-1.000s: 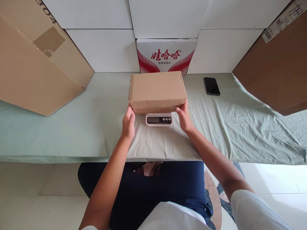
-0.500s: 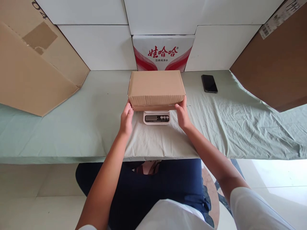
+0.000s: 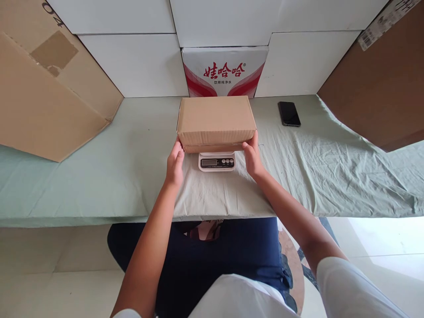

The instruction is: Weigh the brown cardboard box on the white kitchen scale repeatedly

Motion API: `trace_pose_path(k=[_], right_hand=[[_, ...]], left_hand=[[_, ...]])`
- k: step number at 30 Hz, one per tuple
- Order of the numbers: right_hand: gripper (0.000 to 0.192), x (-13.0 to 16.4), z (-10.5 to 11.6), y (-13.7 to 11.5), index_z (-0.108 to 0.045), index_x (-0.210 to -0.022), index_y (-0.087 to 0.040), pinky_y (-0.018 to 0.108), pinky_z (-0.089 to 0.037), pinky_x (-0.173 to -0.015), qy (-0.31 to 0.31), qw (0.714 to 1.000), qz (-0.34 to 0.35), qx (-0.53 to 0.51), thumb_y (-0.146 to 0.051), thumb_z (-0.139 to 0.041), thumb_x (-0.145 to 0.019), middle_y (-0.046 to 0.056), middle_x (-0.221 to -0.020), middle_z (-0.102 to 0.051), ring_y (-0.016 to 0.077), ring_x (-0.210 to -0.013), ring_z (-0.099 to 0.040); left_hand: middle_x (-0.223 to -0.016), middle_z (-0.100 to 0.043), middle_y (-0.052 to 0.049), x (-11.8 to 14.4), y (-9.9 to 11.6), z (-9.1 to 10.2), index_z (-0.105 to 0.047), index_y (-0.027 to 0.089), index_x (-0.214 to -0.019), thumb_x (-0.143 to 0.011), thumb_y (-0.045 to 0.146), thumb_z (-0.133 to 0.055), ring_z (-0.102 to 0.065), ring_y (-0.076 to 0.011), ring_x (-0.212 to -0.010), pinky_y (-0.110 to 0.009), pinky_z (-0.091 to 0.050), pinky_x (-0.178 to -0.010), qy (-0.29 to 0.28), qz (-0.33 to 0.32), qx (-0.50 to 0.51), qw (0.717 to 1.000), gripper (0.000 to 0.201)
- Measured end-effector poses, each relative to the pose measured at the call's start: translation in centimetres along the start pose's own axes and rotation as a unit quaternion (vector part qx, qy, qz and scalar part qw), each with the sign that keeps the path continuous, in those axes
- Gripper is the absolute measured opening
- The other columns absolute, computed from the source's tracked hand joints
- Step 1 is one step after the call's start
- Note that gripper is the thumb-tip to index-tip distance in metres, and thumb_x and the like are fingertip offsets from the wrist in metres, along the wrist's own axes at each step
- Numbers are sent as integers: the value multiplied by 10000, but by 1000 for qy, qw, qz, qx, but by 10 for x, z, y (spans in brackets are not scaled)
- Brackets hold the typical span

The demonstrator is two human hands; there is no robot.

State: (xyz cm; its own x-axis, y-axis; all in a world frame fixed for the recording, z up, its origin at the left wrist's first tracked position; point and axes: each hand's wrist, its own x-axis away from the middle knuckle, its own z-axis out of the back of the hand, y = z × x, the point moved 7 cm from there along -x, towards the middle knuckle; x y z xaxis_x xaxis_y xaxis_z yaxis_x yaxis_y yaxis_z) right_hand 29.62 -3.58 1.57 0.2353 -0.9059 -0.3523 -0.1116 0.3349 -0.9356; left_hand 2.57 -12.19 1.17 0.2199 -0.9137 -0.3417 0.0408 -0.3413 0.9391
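While we hold the brown cardboard box [image 3: 216,121] over the small white kitchen scale [image 3: 217,161], the entry reads as follows. Item one, the box: closed, lid flat, sitting level at the middle of the table, its near face just above the scale's display and buttons; whether its full weight already rests on the platform we cannot tell, since the box hides the platform. Item two, our left hand [image 3: 175,164]: fingers extended and pressed to the box's near-left lower corner. Item three, our right hand [image 3: 252,157]: likewise cupped against the near-right lower corner, so the box is braced between the two palms, not pinched. Item four, the table's pale green cloth [image 3: 99,176], wrinkled to the right. Item five, a black phone [image 3: 289,114], well apart at the far right. Item six, a red-and-white printed carton [image 3: 225,70] against the white wall, just behind the box. Handling note, as our judgement: we keep the box centred on the scale, clear of the carton behind, and leave the display uncovered; any hand pressure on the corners would likely falsify a reading, so contact should be light and even.
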Motion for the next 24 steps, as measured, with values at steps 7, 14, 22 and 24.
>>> trace_pose_path(k=[7,14,22,24], right_hand=[[943,-3,32,-4,-176,-1723,-571,665,-92,-1531,123,992,12,9,-840,-554,-903,-154,-1944,-67,299,-1869,-39],[880,-5,35,5,-257,-1700,-547,716,-178,-1499,136,991,-9,-2,-805,-543,-909,-104,-1935,-148,325,-1859,-109],[793,-3,31,13,-382,-1635,-470,660,-216,-1500,130,991,-28,-24,-727,-605,-919,-27,-1903,-280,295,-1836,-198],[779,-3,32,14,-416,-1613,-460,661,-210,-1502,132,990,-31,-32,-727,-620,-910,-17,-1882,-320,305,-1820,-239]], left_hand=[[-1926,-305,-59,-2,-12,39,-472,336,-1775,-1033,875,-485,-203,-293,-1810,-438,-245,-1485,81,-32,-17,996,917],[-1915,-332,-60,-2,-16,44,-524,334,-1746,-991,889,-543,-217,-292,-1809,-447,-218,-1490,99,-12,9,995,936],[-1904,-355,-74,-1,-19,40,-531,323,-1743,-982,848,-612,-219,-322,-1807,-494,-236,-1491,92,5,29,995,927],[-1900,-361,-83,-1,-19,38,-547,315,-1734,-978,841,-633,-231,-322,-1804,-488,-241,-1489,91,7,35,995,925]])
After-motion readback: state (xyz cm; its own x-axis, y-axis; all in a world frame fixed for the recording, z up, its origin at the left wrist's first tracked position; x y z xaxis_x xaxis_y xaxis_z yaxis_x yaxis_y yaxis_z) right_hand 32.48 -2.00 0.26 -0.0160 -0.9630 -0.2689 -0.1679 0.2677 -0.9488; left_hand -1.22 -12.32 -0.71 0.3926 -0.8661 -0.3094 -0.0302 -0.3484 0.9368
